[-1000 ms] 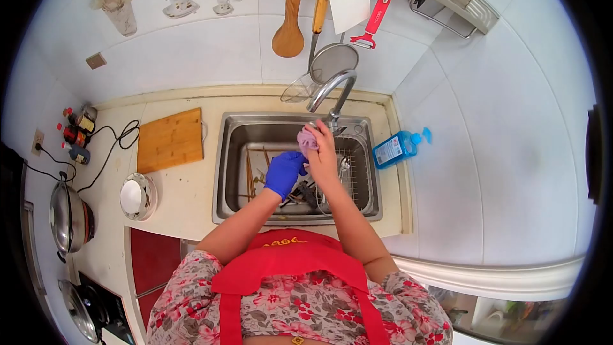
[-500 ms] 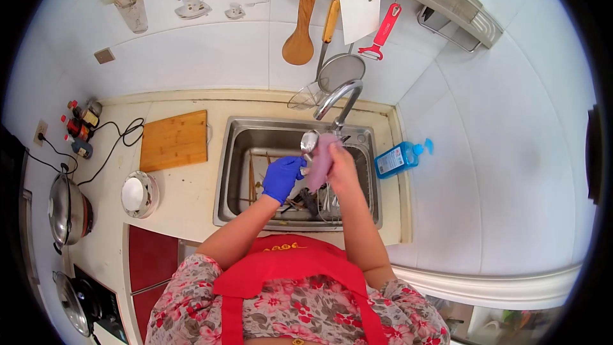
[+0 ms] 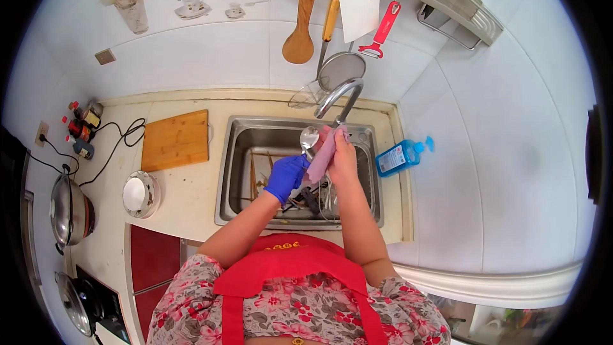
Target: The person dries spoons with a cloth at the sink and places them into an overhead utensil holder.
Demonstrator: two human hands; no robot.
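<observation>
In a blue rubber glove, my left hand (image 3: 287, 177) is closed around the handle of a shiny metal spoon (image 3: 310, 135), whose bowl points up toward the tap. My right hand (image 3: 343, 160), bare, grips a pinkish-purple cloth (image 3: 322, 156) just to the right of the spoon. Whether cloth and spoon touch is hard to make out. Both hands are above the steel sink (image 3: 231, 172), below the curved tap (image 3: 345, 96). Chopsticks (image 3: 253, 176) and dark utensils (image 3: 310, 198) lie in the basin, partly hidden by my hands and arms.
A blue soap bottle (image 3: 397, 158) stands right of the sink. To the left are a wooden cutting board (image 3: 175, 140) and stacked bowls (image 3: 140, 195). A wooden paddle (image 3: 299, 41), a strainer (image 3: 342, 71) and a red peeler (image 3: 381, 32) hang above the tap.
The spoon's bowl has turned to show more of its face. My right hand has shifted slightly right, and the cloth now slants more beside the spoon.
</observation>
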